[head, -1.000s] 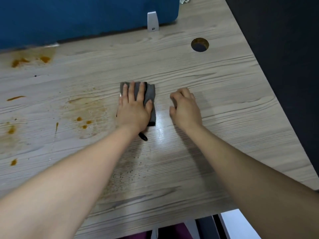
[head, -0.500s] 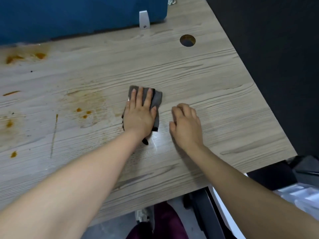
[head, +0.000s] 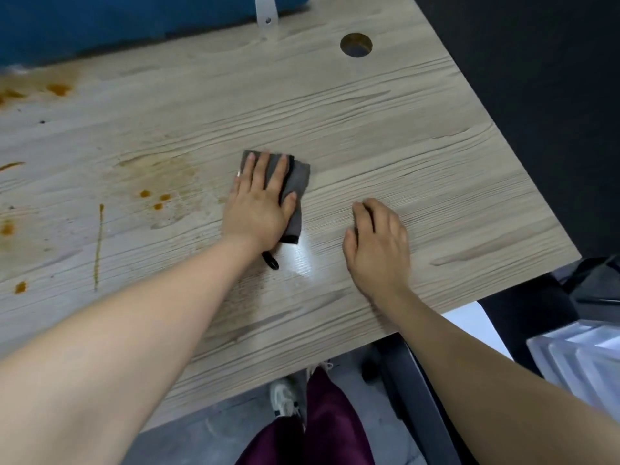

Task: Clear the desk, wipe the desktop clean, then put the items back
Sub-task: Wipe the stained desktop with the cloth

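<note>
Here your left hand (head: 258, 203) lay flat, fingers straight, pressing the grey cloth (head: 295, 186) on the mid-surface (head: 419, 135), right of the orange stains (head: 154, 196). Your right hand (head: 377, 243) rested beside it, fingers loosely curled, holding nothing.

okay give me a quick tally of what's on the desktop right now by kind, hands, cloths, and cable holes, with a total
Hands: 2, the left hand pressing flat on the cloth and the right hand resting on the desktop
Cloths: 1, the grey cloth
Cable holes: 1, the round cable hole near the far edge
Total: 4
</note>
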A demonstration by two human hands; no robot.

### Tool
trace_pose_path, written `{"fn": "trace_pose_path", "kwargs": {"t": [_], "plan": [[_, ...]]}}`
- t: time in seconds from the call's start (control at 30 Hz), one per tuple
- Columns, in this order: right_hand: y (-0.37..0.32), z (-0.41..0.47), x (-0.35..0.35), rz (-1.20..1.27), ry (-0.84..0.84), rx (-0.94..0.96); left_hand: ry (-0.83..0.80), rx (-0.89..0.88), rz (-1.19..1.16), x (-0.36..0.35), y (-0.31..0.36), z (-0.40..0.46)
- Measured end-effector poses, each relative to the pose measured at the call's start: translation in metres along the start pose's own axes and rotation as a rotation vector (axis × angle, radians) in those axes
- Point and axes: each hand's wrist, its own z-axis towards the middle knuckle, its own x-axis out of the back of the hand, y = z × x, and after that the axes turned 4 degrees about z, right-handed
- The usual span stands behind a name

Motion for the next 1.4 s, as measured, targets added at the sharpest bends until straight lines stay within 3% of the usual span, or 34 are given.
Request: {"fn": "trace_pose_path", "kwargs": {"t": [0.1,0.23,0.33,0.5,0.6,0.77,0.87,1.03,1.4], "plan": [[0.000,0.000,0.000,-0.012,-0.012,-0.003,0.016,0.000,0.005,-0.003,0.014,-0.019],[-0.002,0.000,0.001,-0.024,-0.019,-0.016,0.017,-0.185,0.017,-0.008,0.026,-0.069],[-0.003,0.000,0.000,-0.033,0.011,-0.018,-0.058,-0.270,0.034,-0.003,0.008,-0.053],[-0.002,-0.001,-0.003,-0.049,0.046,-0.002,0.004,-0.006,-0.032,0.001,-0.007,0.002],[0.000,0.000,-0.003,-0.058,0.049,0.000,0.033,0.017,-0.008,-0.004,0.004,-0.007],[-0.002,0.000,-0.003,-0.056,0.052,-0.008,0.040,-0.169,-0.016,-0.009,0.020,-0.060],[-0.002,-0.001,-0.003,-0.068,0.065,-0.009,0.009,-0.286,0.009,-0.005,0.004,-0.042],[-0.002,-0.002,-0.003,-0.050,0.051,-0.002,0.044,-0.003,-0.038,0.000,-0.008,0.022],[-0.002,0.000,-0.004,0.009,0.073,0.016,0.083,0.047,-0.019,-0.001,-0.001,0.024]]}}
